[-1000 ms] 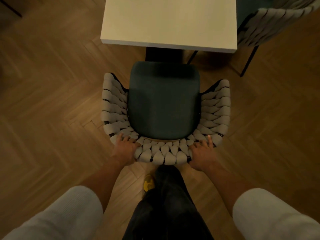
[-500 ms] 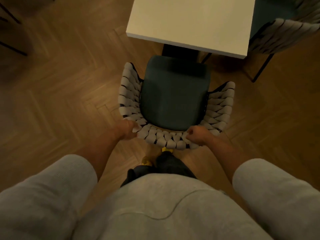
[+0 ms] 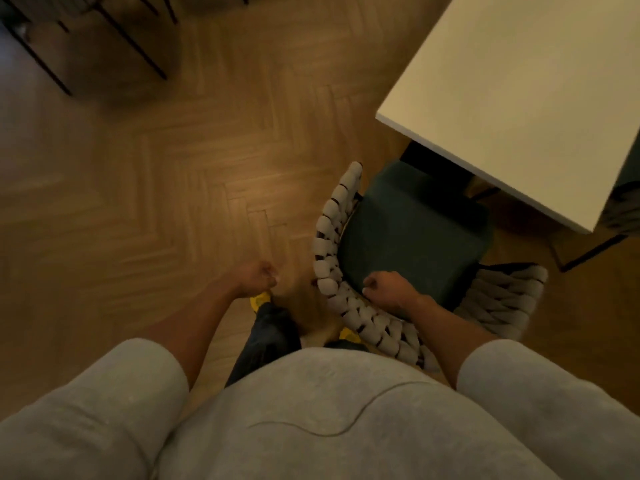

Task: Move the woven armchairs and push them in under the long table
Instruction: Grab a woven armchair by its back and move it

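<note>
No text, label, brand, number or sign can be read anywhere. The white tabletop (image 3: 519, 98), the woven armchair (image 3: 327, 237) and the grey sweatshirt (image 3: 346, 427) carry no writing that shows. The yellow shoe (image 3: 259, 300) has some dark marks, but they are too blurred to tell if they are letters.

We hold both bare forearms out and down before us, our left hand (image 3: 258, 280) and right hand (image 3: 388, 289) apart, each with fingers (image 3: 269, 271) loosely curled and gripping nothing.
</note>
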